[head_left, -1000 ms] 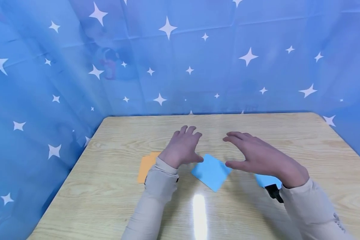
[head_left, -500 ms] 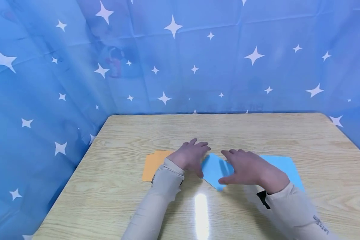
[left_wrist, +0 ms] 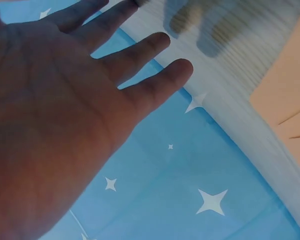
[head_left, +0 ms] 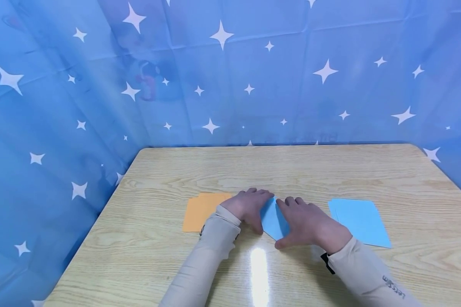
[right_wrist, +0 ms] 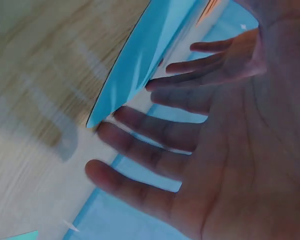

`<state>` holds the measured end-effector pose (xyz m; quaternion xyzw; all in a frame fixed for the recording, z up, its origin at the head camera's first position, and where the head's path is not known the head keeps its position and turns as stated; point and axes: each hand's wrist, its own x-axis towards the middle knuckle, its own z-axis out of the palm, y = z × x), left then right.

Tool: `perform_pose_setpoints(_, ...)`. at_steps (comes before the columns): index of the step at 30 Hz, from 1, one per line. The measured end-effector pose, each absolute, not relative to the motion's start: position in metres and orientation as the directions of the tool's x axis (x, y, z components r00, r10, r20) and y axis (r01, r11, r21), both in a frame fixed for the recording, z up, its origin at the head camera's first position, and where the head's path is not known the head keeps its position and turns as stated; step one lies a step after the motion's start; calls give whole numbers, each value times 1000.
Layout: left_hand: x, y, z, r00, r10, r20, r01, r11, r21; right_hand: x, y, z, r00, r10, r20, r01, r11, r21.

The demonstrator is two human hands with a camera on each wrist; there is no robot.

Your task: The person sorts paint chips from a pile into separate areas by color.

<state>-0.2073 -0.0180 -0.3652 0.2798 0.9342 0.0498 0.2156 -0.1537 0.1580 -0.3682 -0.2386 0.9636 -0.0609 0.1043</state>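
A sheet of blue paper (head_left: 270, 221) lies on the table, one corner turned toward the person, partly covered by both hands. At its left side is my left hand (head_left: 249, 207), fingertips by the far corner and thumb by the near left edge. Over its right part my right hand (head_left: 309, 224) spreads its fingers. In the right wrist view the blue paper (right_wrist: 135, 65) shows right at the fingertips of the right hand (right_wrist: 230, 170). The left wrist view has the left hand (left_wrist: 75, 95) with its fingers extended and apart. Neither hand curls round anything.
Overlapping orange sheets (head_left: 196, 215) lie left of the left hand, partly behind it. More blue sheets (head_left: 363, 221) lie in a pile to the right. The wooden table (head_left: 119, 256) ends at a blue curtain with white stars (head_left: 253, 64).
Both hands have come down toward the middle blue paper and closer together. The right hand has moved left, uncovering the blue pile on the right. The view has shifted slightly.
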Motion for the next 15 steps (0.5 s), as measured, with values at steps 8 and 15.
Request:
perform_pose_setpoints(8, -201, -10, -367, -726, 590, -354, 547, 807, 223, -157, 165, -371, -829, -528, -186, -486, 843, -231)
perform_pose_setpoints(15, -199, -11, -365, -728, 603, -327, 548, 798, 252, -165, 175, -371, -798, -579, -166, -508, 795, -332)
